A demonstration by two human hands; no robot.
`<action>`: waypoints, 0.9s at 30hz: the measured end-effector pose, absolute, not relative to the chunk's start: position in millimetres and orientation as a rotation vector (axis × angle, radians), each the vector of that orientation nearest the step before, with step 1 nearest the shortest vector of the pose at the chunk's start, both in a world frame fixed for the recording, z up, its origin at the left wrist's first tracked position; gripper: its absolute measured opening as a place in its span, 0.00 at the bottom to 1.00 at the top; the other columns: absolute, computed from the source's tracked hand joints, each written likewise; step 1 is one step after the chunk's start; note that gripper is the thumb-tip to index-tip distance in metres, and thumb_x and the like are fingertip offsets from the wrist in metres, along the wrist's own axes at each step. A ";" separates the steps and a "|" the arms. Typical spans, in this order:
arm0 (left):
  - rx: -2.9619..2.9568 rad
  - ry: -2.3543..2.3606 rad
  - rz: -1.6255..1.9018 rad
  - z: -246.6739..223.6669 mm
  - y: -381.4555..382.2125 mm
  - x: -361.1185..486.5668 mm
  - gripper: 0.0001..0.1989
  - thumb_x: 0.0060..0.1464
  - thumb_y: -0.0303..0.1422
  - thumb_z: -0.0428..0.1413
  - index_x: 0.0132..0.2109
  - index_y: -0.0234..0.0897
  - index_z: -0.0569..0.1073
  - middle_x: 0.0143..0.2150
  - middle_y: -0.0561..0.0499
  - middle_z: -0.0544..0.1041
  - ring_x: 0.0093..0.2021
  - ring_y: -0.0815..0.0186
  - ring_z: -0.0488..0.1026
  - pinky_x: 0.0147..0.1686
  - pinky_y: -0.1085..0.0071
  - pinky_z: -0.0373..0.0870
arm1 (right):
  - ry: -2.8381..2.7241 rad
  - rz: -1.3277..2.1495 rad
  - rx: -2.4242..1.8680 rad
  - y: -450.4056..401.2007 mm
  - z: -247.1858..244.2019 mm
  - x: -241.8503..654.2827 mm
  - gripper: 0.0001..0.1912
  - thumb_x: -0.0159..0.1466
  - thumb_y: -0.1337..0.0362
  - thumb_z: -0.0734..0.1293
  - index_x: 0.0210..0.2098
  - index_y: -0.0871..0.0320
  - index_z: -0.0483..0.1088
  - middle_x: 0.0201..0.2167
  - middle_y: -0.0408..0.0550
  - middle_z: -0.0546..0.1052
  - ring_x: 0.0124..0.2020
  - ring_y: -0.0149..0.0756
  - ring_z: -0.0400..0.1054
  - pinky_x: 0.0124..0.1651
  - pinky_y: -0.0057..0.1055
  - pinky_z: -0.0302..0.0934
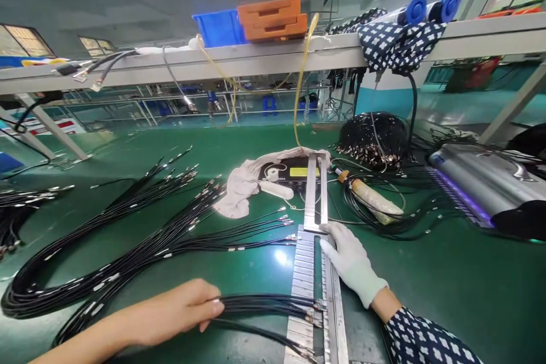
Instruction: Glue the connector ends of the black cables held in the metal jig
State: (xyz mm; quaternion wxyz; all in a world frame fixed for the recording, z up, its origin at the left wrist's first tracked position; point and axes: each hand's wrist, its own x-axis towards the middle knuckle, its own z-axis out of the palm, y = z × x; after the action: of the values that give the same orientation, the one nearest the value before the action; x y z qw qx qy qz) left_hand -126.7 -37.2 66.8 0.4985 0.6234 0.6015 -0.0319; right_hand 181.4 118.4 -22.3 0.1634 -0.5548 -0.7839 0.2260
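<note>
My bare left hand (187, 308) is closed around a bunch of thin black cables (260, 302). Their metal connector ends lie across a slotted metal fixture (303, 273) on the green bench. My right hand (352, 259), in a white glove, grips the near end of a long metal frame (310, 199) at the fixture's top; its fingertips are partly hidden. Further left on the mat, a large looped bundle of black cables (85, 281) lies with several ends pointing at the fixture. Behind the frame, a black device with a yellow display (303, 172) is partly covered by white cloth (239, 187).
On the right are a soldering-iron-like tool with a wrapped handle (375, 202), a silver machine with purple light (482, 182) and a coiled cable heap (373, 139). Overhead, a shelf (273, 62) carries blue (219, 28) and orange bins (273, 20). A yellow tube (302, 79) hangs down.
</note>
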 end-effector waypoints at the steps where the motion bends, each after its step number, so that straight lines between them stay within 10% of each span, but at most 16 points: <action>1: 1.486 1.387 -0.024 65.9 -35.4 -129.3 0.26 0.55 0.49 0.38 0.31 0.29 0.65 0.23 0.52 0.58 0.24 0.77 0.53 0.24 0.79 0.49 | -2.230 0.651 -1.569 118.7 -22.5 181.6 0.20 0.57 0.51 0.49 0.47 0.43 0.56 0.51 0.33 0.56 0.52 0.25 0.49 0.55 0.31 0.48; 9: 1.292 1.365 0.019 52.6 -36.4 -148.2 0.27 0.53 0.52 0.38 0.30 0.28 0.62 0.16 0.55 0.51 0.15 0.77 0.46 0.15 0.78 0.45 | -2.249 0.714 -1.518 121.8 -17.3 185.0 0.19 0.57 0.53 0.51 0.48 0.37 0.52 0.50 0.28 0.56 0.54 0.18 0.48 0.59 0.27 0.48; 19: 2.092 1.968 -0.212 45.2 -18.2 -174.0 0.25 0.56 0.50 0.34 0.34 0.31 0.62 0.32 0.49 0.63 0.31 0.69 0.57 0.33 0.70 0.51 | -2.302 0.789 -1.508 119.1 -14.2 200.8 0.21 0.56 0.50 0.51 0.50 0.37 0.48 0.52 0.24 0.52 0.55 0.12 0.47 0.63 0.22 0.46; 23: 2.298 2.030 -0.095 12.9 9.6 -189.9 0.37 0.48 0.52 0.46 0.59 0.35 0.49 0.58 0.45 0.48 0.56 0.60 0.44 0.53 0.62 0.43 | -2.245 0.739 -1.557 120.7 -25.4 200.5 0.22 0.55 0.49 0.52 0.49 0.38 0.49 0.52 0.25 0.53 0.55 0.15 0.47 0.63 0.25 0.46; 27: 2.217 1.921 -0.106 0.0 18.8 -184.6 0.23 0.54 0.41 0.44 0.53 0.33 0.57 0.48 0.46 0.61 0.46 0.67 0.59 0.46 0.67 0.57 | -2.226 0.725 -1.539 119.7 -25.7 200.8 0.21 0.56 0.50 0.52 0.49 0.38 0.50 0.51 0.25 0.55 0.54 0.12 0.48 0.62 0.22 0.47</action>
State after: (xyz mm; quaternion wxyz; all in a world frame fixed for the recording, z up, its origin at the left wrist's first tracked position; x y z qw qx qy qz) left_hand -184.6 18.8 0.0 0.1032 0.7512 0.6509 -0.0358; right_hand 200.8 119.7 -25.7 0.1693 -0.5413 -0.7831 0.2552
